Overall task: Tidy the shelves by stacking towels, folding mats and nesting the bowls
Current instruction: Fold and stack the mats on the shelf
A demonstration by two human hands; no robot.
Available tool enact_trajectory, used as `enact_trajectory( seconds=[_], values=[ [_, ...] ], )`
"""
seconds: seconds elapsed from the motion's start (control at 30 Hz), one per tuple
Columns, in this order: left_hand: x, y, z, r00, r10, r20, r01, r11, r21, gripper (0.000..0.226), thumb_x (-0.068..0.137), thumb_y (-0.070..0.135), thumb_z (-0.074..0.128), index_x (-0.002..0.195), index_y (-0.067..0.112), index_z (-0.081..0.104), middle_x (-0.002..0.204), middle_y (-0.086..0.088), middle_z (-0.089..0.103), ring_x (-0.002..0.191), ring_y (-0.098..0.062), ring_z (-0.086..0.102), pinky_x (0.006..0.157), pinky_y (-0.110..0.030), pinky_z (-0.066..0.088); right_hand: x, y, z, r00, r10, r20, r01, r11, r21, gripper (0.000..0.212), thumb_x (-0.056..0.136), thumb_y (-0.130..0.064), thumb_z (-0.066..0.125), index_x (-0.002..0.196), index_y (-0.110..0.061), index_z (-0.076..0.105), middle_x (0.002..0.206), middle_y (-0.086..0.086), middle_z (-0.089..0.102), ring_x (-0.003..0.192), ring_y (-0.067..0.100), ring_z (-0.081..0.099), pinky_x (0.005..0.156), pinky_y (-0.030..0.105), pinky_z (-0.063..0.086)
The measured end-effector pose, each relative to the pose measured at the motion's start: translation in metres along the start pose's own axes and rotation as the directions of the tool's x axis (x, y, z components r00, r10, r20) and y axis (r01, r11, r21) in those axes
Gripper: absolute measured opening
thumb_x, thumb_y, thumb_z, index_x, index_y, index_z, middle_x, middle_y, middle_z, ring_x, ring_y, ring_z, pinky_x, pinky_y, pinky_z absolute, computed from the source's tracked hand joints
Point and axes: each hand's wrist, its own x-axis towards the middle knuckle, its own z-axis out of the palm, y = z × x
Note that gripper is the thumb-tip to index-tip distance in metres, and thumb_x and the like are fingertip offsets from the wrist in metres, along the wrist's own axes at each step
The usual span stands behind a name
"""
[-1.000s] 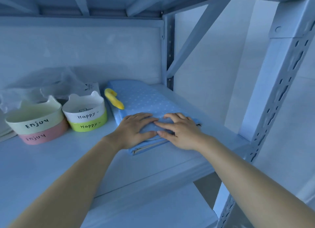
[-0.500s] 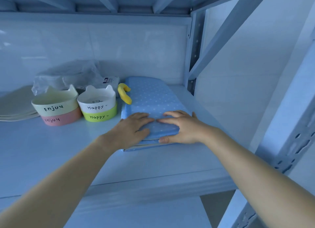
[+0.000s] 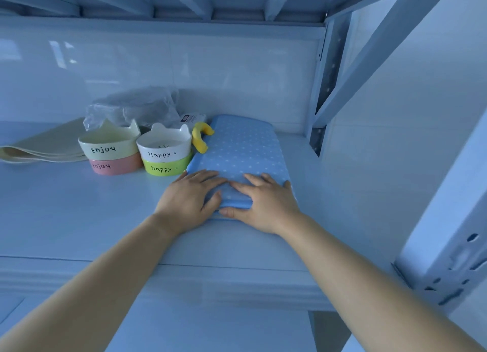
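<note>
The folded blue mat (image 3: pixel 242 146) lies on the shelf (image 3: pixel 79 220) under both hands, and in the last second it has swung from a slant to sit square, its far end near the back wall. The left hand (image 3: pixel 189 196) and right hand (image 3: pixel 266 207) press flat on its near end, fingers straight, fingertips almost meeting, the right thumb along the front edge. This fold looks finished; beyond the left hand the Happy bowls (image 3: pixel 164 154) and Enjoy bowls (image 3: pixel 110 149) sit nested in pairs.
</note>
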Motion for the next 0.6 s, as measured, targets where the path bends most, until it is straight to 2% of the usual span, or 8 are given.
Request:
enact_trajectory(
  seconds=[0.13,0.23,0.3,0.4,0.6],
  values=[
    [-0.005,0.007,-0.003,0.997,0.013,-0.077,-0.012,1.000,0.012,0.063,0.081,0.053,0.020,0.122,0.025,0.060,0.131,0.003,0.056,0.123,-0.015,0.049,0.102,-0.029,0.032,-0.002,0.003,0.001,0.993,-0.020,-0.114,0.028,0.997,0.069,0.078,0.066,-0.085,0.040,0.131,-0.043,0.043,0.149,-0.008,0.034,0.138,0.019,0.025,0.109,0.054,0.021],
    [-0.007,0.007,-0.006,0.995,0.083,-0.060,-0.083,0.997,0.007,0.062,0.082,0.058,0.029,0.124,0.023,0.058,0.131,-0.001,0.056,0.123,-0.019,0.050,0.104,-0.039,0.037,-0.002,0.007,-0.002,0.987,-0.015,-0.163,0.034,0.993,0.117,0.073,0.065,-0.084,0.043,0.126,-0.043,0.050,0.145,-0.010,0.041,0.135,0.015,0.030,0.108,0.048,0.024],
    [-0.006,0.006,-0.007,0.992,0.126,-0.008,-0.126,0.992,0.026,0.065,0.080,0.061,0.033,0.128,0.024,0.054,0.135,-0.002,0.053,0.125,-0.019,0.047,0.105,-0.045,0.036,-0.002,0.010,-0.003,0.987,-0.018,-0.162,0.040,0.991,0.131,0.073,0.065,-0.083,0.046,0.125,-0.043,0.051,0.144,-0.011,0.042,0.135,0.013,0.030,0.109,0.045,0.024],
    [-0.005,0.003,-0.007,0.989,0.147,0.034,-0.148,0.989,0.028,0.070,0.073,0.059,0.036,0.133,0.025,0.049,0.140,-0.001,0.047,0.129,-0.019,0.043,0.107,-0.047,0.032,-0.004,0.013,-0.005,0.988,-0.024,-0.151,0.053,0.981,0.188,0.071,0.064,-0.080,0.052,0.124,-0.042,0.053,0.144,-0.012,0.041,0.135,0.010,0.029,0.110,0.042,0.021],
    [-0.005,0.003,-0.007,0.987,0.160,0.003,-0.160,0.987,0.010,0.072,0.065,0.052,0.042,0.131,0.024,0.051,0.139,-0.001,0.048,0.128,-0.019,0.044,0.106,-0.048,0.034,-0.010,0.017,-0.005,0.970,-0.055,-0.235,0.118,0.957,0.264,0.056,0.066,-0.066,0.066,0.113,-0.035,0.063,0.130,-0.012,0.054,0.125,0.010,0.042,0.106,0.039,0.029]
  ],
)
